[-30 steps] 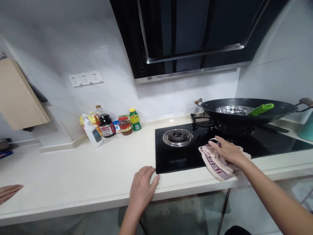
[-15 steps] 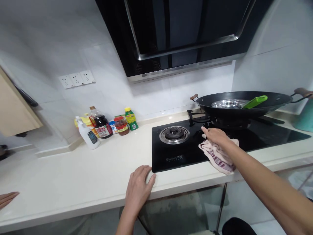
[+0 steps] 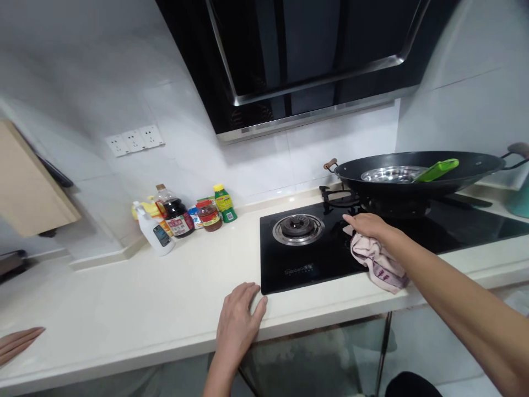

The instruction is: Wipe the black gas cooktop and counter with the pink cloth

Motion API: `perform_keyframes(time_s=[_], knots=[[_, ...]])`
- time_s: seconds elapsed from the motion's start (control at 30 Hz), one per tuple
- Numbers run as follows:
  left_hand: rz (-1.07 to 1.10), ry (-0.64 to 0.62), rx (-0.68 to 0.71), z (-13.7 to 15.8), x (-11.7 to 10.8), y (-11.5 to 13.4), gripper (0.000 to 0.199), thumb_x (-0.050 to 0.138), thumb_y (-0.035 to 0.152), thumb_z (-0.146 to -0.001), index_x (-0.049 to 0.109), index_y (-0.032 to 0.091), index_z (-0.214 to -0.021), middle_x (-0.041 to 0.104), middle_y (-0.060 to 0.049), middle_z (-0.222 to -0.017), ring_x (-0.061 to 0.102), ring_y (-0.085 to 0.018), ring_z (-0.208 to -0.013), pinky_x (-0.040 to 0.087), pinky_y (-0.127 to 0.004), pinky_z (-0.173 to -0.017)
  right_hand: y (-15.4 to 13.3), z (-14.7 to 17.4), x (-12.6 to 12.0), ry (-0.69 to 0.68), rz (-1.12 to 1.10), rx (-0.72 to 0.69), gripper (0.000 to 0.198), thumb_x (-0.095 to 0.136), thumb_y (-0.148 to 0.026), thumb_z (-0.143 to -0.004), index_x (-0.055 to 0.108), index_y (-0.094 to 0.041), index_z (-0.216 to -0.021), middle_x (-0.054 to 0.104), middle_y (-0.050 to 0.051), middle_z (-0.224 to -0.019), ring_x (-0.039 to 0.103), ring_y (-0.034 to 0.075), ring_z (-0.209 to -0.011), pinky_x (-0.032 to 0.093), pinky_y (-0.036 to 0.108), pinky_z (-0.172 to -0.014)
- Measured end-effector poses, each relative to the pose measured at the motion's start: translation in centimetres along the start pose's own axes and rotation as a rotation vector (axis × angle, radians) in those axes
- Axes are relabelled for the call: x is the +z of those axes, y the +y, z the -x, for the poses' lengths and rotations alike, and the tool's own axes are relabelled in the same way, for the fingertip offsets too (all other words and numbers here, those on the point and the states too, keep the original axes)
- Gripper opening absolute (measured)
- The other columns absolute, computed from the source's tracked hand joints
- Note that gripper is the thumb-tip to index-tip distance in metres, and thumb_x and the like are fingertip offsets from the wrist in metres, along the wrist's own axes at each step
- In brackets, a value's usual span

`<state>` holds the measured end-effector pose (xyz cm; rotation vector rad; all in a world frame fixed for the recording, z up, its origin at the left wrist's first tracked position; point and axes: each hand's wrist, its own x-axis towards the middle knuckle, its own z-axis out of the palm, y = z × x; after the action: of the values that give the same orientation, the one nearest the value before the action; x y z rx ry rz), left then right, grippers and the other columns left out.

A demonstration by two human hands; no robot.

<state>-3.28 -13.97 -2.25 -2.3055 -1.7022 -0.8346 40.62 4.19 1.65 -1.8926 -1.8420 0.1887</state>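
Note:
My right hand (image 3: pixel 367 225) presses a pinkish-white cloth (image 3: pixel 379 263) with a purple pattern onto the black glass gas stove (image 3: pixel 314 278). The cloth is bunched under the palm and hangs over the stove's front edge onto the counter. My left hand (image 3: pixel 239 317) rests on the white countertop (image 3: pixel 173 306) at the stove's front left corner, its fingers stretched out and thumb apart, holding nothing. Left of the cloth is a round burner (image 3: pixel 298 229). Behind my right hand a large black wok (image 3: pixel 417 184) sits on the other burner, with a metal dish (image 3: pixel 392 175) and a green-handled utensil (image 3: pixel 438 170) in it.
A white spray bottle (image 3: pixel 156 234), a dark sauce bottle (image 3: pixel 177 215), a red-lidded jar (image 3: pixel 209 216) and a green-yellow bottle (image 3: pixel 225 204) stand along the wall. A black range hood (image 3: pixel 318 60) hangs overhead. Another person's hand (image 3: pixel 19 343) lies at the counter's left edge.
My right hand and the cloth have shifted slightly right over the stove, and the cloth's left side is more bunched. My left hand stays by the stove corner. The view has tilted slightly.

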Motion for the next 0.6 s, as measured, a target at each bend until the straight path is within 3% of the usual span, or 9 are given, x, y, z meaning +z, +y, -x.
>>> perform_keyframes(time_s=[0.13,0.23,0.3,0.47,0.6], knots=[[0.012,0.036,0.003,0.1,0.1,-0.1,0.028,0.057,0.037,-0.096,0.071,0.026,-0.117,0.073,-0.006,-0.125,0.064,-0.027,-0.121,0.051,-0.046,-0.104,0.5,3.5,0.4,-0.032,0.06,-0.025,0.06,0.034,-0.06,-0.102,0.072,-0.017,-0.118,0.073,0.015,-0.12,0.065,0.031,-0.117,0.046,0.046,-0.102],[0.014,0.044,0.01,0.2,0.1,0.0,0.027,0.057,0.036,-0.096,0.072,0.026,-0.116,0.073,-0.007,-0.124,0.065,-0.027,-0.12,0.051,-0.045,-0.103,0.8,6.7,0.5,0.0,0.08,-0.07,0.068,0.038,-0.063,-0.097,0.057,-0.016,-0.142,0.06,0.016,-0.144,0.055,0.034,-0.132,0.041,0.045,-0.109],[0.011,0.038,0.007,0.3,0.1,0.0,0.027,0.056,0.036,-0.096,0.072,0.026,-0.115,0.073,-0.007,-0.124,0.065,-0.028,-0.12,0.051,-0.045,-0.103,0.9,8.5,0.5,0.019,0.09,-0.089,0.073,0.045,-0.062,-0.093,0.049,-0.015,-0.149,0.054,0.016,-0.15,0.052,0.035,-0.135,0.039,0.044,-0.111],[0.014,0.037,-0.004,0.4,0.1,0.2,0.027,0.056,0.035,-0.097,0.071,0.025,-0.117,0.072,-0.007,-0.125,0.063,-0.028,-0.121,0.05,-0.045,-0.103,0.2,11.8,1.7,0.205,0.204,-0.123,0.066,0.044,-0.047,-0.092,0.048,-0.006,-0.143,0.063,0.023,-0.131,0.059,0.036,-0.121,0.043,0.046,-0.105],[0.031,0.033,0.007,0.3,0.0,0.3,0.027,0.055,0.035,-0.098,0.07,0.025,-0.118,0.072,-0.007,-0.124,0.063,-0.027,-0.12,0.05,-0.045,-0.101,-0.7,14.1,2.5,0.282,0.275,-0.171,0.047,0.044,-0.037,-0.091,0.059,-0.012,-0.128,0.067,0.019,-0.117,0.061,0.033,-0.111,0.045,0.043,-0.1]])
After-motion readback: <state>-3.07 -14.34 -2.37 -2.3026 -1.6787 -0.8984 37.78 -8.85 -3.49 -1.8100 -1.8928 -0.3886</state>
